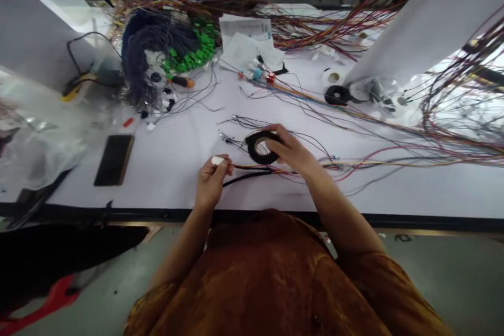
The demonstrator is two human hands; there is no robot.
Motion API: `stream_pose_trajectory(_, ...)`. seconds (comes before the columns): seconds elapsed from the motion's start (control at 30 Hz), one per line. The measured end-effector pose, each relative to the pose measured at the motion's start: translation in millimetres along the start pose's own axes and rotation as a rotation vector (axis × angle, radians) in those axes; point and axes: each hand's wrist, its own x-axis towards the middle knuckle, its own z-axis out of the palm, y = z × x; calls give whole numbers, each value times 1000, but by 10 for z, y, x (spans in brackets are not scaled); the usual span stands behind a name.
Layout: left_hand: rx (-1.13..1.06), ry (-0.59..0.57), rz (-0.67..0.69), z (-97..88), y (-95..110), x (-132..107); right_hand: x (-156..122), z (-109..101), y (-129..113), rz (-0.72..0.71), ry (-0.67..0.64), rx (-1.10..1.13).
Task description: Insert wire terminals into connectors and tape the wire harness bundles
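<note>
My left hand is closed in a pinch on a small white connector at the end of a thin bundle of coloured wires. The bundle runs to the right across the white table. My right hand grips a roll of black tape just above the bundle, fingers wrapped round its rim. Both hands are close together near the table's front edge.
A black phone lies flat at the left. Behind are a dark wire coil with green connectors, papers, further tape rolls, and long coloured wire harnesses spreading right. Clear plastic bags sit far left.
</note>
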Motion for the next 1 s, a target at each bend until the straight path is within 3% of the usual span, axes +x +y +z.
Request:
stream_pose_trajectory(0.07, 55, -44, 9, -46, 17, 5, 15, 225, -55, 71, -141, 109)
stream_pose_trajectory(0.13, 125, -103, 23, -86, 42, 17, 71, 343, -48, 124, -184, 187)
stream_pose_trajectory(0.33, 270, -204, 114, -115, 190, 72, 123, 400, -13, 135, -282, 173)
stream_pose_trajectory(0.4, 306, -218, 60, -108, 244, 80, -9, 481, 19, 36, -284, 87)
stream_pose_trajectory(0.53, 289, -168, -74, -87, 310, 69, -443, 756, 182, -331, -149, -226)
stream_pose_trajectory(0.67, 230, -141, -90, -23, 357, -16, -613, 835, 260, -443, -107, -287)
stream_pose_trajectory(0.77, 360, -173, 92, 54, 398, -150, -341, 737, 174, -207, 89, -52)
stream_pose_trajectory(0.8, 439, -208, 180, 77, 405, -198, -204, 700, 135, -74, 73, 31)
stream_pose_trajectory(0.87, 574, -266, 332, 113, 403, -277, 47, 645, 74, 143, -88, 182)
stream_pose_trajectory(0.93, 591, -250, 361, 130, 375, -312, 163, 619, 65, 228, -173, 322)
stream_pose_trajectory(1.0, 489, -145, 305, 133, 330, -293, 69, 622, 132, 166, -37, 396)
